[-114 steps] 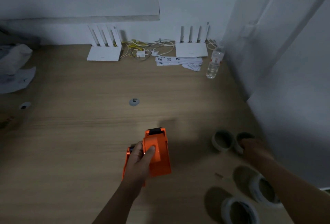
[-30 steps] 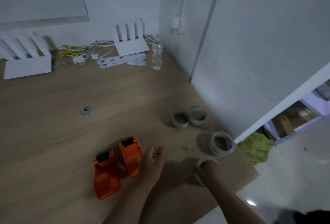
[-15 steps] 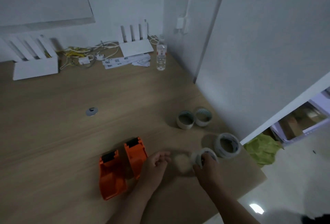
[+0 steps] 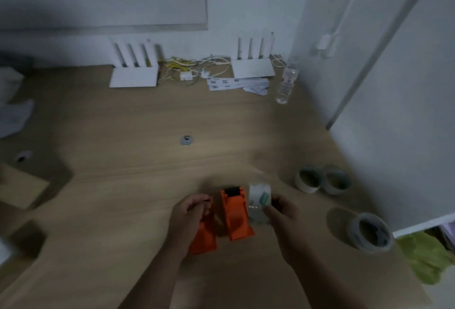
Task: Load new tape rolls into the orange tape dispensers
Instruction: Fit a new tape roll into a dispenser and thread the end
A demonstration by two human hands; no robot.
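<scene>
Two orange tape dispensers lie side by side on the wooden table. My left hand (image 4: pixel 190 212) rests curled over the left dispenser (image 4: pixel 204 237), covering its front end. The right dispenser (image 4: pixel 235 214) lies free between my hands. My right hand (image 4: pixel 280 212) holds a clear tape roll (image 4: pixel 259 203) upright just right of that dispenser. Another clear roll (image 4: pixel 370 232) lies flat near the table's right edge. Two smaller rolls (image 4: pixel 309 180) (image 4: pixel 336 180) stand together further back on the right.
Two white routers (image 4: pixel 134 72) (image 4: pixel 253 67), tangled cables (image 4: pixel 194 67), papers (image 4: pixel 236 84) and a water bottle (image 4: pixel 286 82) line the back wall. A metal grommet (image 4: pixel 186 140) sits mid-table. A white partition (image 4: pixel 394 112) bounds the right side. Green cloth (image 4: pixel 426 257) lies beyond the table's corner.
My right hand lifted the clear tape roll off the table and carried it left beside the right dispenser. My left hand moved onto the left dispenser. The view swung back left.
</scene>
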